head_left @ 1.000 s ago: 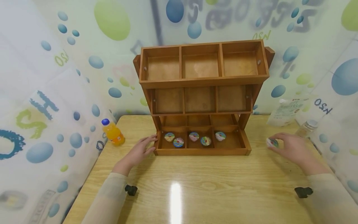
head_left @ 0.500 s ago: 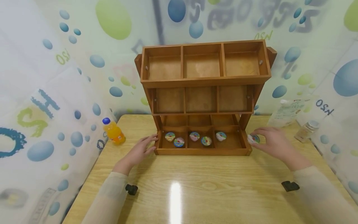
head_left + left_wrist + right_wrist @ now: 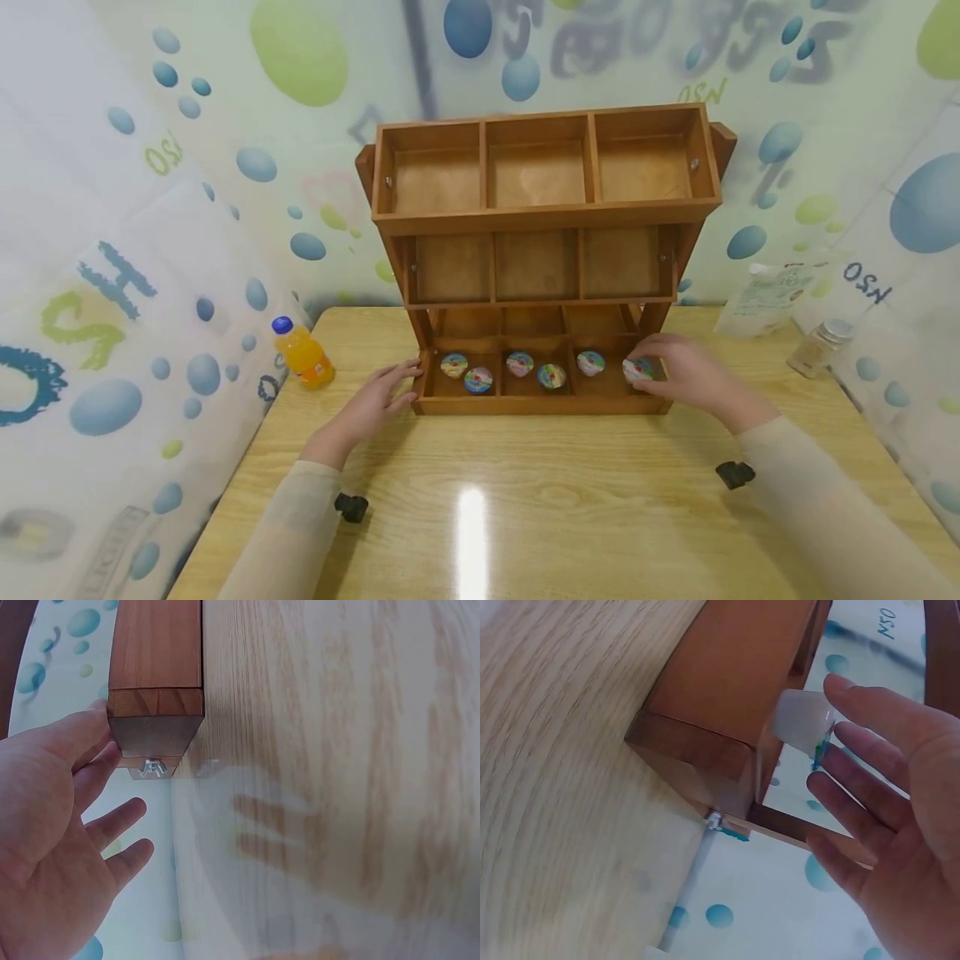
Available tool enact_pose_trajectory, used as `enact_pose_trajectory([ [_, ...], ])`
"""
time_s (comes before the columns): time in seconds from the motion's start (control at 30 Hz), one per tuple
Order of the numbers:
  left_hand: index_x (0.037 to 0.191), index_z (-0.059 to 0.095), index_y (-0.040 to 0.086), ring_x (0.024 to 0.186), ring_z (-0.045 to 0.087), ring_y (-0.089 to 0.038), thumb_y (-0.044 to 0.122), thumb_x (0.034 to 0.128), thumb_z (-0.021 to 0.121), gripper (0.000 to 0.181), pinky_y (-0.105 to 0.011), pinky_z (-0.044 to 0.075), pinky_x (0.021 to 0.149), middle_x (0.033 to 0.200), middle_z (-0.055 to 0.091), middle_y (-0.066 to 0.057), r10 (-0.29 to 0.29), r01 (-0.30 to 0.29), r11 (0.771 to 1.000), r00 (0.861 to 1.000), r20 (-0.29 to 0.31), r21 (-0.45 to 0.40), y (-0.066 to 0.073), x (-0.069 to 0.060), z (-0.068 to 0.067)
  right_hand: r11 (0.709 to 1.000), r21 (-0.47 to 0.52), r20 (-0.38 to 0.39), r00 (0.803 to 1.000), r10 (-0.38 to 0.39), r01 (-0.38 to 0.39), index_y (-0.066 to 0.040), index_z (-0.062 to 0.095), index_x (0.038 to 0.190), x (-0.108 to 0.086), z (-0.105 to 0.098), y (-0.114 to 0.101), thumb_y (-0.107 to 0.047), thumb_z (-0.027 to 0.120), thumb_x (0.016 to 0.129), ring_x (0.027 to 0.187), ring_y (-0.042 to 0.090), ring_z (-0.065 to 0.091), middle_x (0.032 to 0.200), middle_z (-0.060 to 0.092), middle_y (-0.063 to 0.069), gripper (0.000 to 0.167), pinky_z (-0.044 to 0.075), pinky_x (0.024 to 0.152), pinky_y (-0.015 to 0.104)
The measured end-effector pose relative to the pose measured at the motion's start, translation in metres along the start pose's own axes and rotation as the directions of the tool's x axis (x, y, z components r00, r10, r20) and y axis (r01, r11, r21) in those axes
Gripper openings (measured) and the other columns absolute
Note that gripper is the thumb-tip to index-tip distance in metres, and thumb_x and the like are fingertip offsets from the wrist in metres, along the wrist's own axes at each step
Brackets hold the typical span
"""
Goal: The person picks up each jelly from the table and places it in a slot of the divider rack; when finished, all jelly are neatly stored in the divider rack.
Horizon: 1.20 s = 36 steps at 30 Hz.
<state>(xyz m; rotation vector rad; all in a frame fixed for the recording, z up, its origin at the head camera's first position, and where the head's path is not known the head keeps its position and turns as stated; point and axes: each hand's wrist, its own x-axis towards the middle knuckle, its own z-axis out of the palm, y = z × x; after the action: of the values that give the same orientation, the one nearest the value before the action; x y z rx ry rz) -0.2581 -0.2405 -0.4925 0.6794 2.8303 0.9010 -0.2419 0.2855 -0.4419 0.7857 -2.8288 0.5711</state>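
Between thumb and fingers my right hand pinches a small jelly cup over the right compartment of the bottom shelf. The right wrist view shows the white jelly cup tipped sideways, with its printed lid towards the fingers. My left hand touches the left end of the wooden rack. In the left wrist view its fingers lie loosely extended at the rack's end. Two jelly cups lie in the bottom left compartment, two jelly cups in the middle one, and one jelly cup in the right one.
The rack's upper tiers overhang the bottom shelf. An orange drink bottle stands at the table's left. Towards the right edge are a clear pouch and a glass jar. Patterned sheeting encloses the table.
My right hand has carried the jelly cup leftwards from the table's right side to the rack's bottom right compartment. The left hand has stayed at the rack's left end.
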Motion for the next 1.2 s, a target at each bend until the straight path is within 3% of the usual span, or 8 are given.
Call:
enact_pose_trajectory([
  [0.43, 0.154, 0.047, 0.009, 0.151, 0.032, -0.044, 0.021, 0.1086, 0.055, 0.048, -0.067, 0.032, 0.119, 0.168, 0.035, -0.009, -0.002, 0.002, 1.0, 1.0, 0.001, 0.001, 0.001, -0.002, -0.002, 1.0, 0.013, 0.104, 0.994, -0.023, 0.022, -0.009, 0.079, 0.106, 0.016, 0.022, 0.017, -0.017, 0.086, 0.084, 0.103, 0.032, 0.069, 0.108, 0.075, 0.008, 0.025, 0.057, 0.093, 0.053],
  [0.83, 0.153, 0.048, 0.007, 0.15, 0.033, -0.045, 0.02, 0.1078, 0.057, 0.047, -0.067, 0.032, 0.119, 0.168, 0.035, -0.009, -0.003, 0.003, 1.0, 1.0, -0.005, -0.007, -0.001, -0.003, -0.002, 1.0, 0.015, 0.122, 0.993, 0.006, -0.008, -0.01, 0.079, 0.107, 0.02, 0.032, 0.023, -0.021, 0.088, 0.083, 0.102, 0.033, 0.071, 0.109, 0.076, 0.008, 0.027, 0.057, 0.093, 0.054],
  [1.03, 0.153, 0.048, 0.008, 0.15, 0.034, -0.044, 0.021, 0.1078, 0.057, 0.048, -0.066, 0.033, 0.119, 0.168, 0.036, -0.01, 0.009, -0.009, 1.0, 1.0, -0.009, -0.002, -0.003, -0.001, -0.001, 0.999, 0.04, 0.104, 0.995, -0.005, 0.0, -0.01, 0.079, 0.108, 0.019, 0.031, 0.026, -0.021, 0.087, 0.084, 0.105, 0.035, 0.07, 0.112, 0.075, 0.01, 0.027, 0.056, 0.095, 0.055],
  [1.2, 0.152, 0.049, 0.007, 0.15, 0.033, -0.046, 0.019, 0.1075, 0.057, 0.047, -0.067, 0.031, 0.119, 0.167, 0.037, -0.011, 0.012, -0.012, 1.0, 1.0, -0.013, 0.005, -0.002, -0.001, 0.0, 0.997, 0.078, 0.007, 1.0, -0.005, 0.004, -0.001, 0.076, 0.111, 0.006, 0.024, 0.026, -0.015, 0.081, 0.09, 0.112, 0.042, 0.066, 0.117, 0.072, 0.019, 0.026, 0.053, 0.098, 0.06],
])
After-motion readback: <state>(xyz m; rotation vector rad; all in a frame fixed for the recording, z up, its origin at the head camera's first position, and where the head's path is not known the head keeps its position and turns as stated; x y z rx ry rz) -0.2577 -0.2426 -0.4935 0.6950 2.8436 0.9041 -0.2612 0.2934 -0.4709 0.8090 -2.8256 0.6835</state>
